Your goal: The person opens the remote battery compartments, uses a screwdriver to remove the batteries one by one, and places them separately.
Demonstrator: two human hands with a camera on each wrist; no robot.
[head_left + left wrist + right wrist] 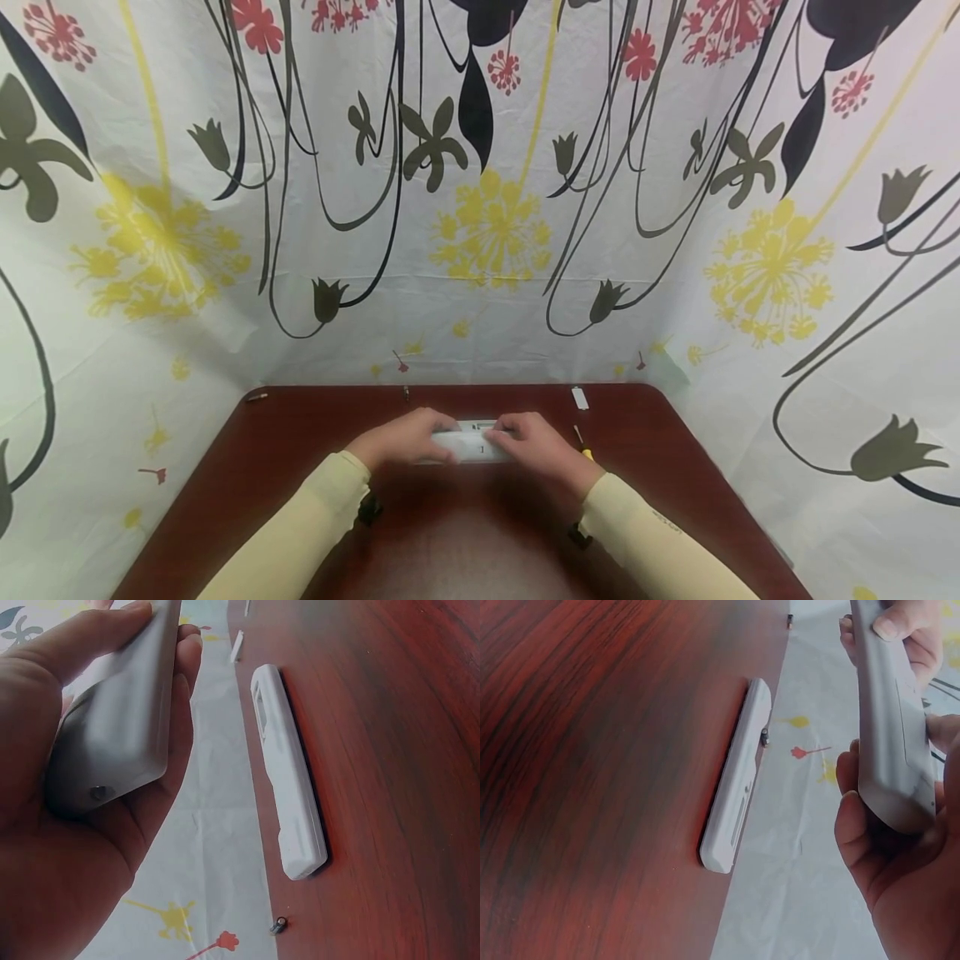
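Note:
Both hands hold a long pale grey casing shaped like a remote control [468, 447], raised above the table. My left hand [405, 437] grips its left end, thumb along the top face and fingers beneath. At the other end my right hand [536, 442] holds it, with fingers curled under. In the left wrist view a small round hole shows in the end of the grey casing [124, 731]. A thin seam runs along the casing [892, 727] in the right wrist view. Beyond the hands, a white slotted shell [289, 776] lies on the table.
A screwdriver with a yellow handle [587, 454] lies right of the right hand. Farther back is a small white cover [580, 398]. One small battery [257, 397] lies at the far left corner, another [407, 393] near the back edge. Patterned curtain [480, 333] surrounds the dark red table [465, 542].

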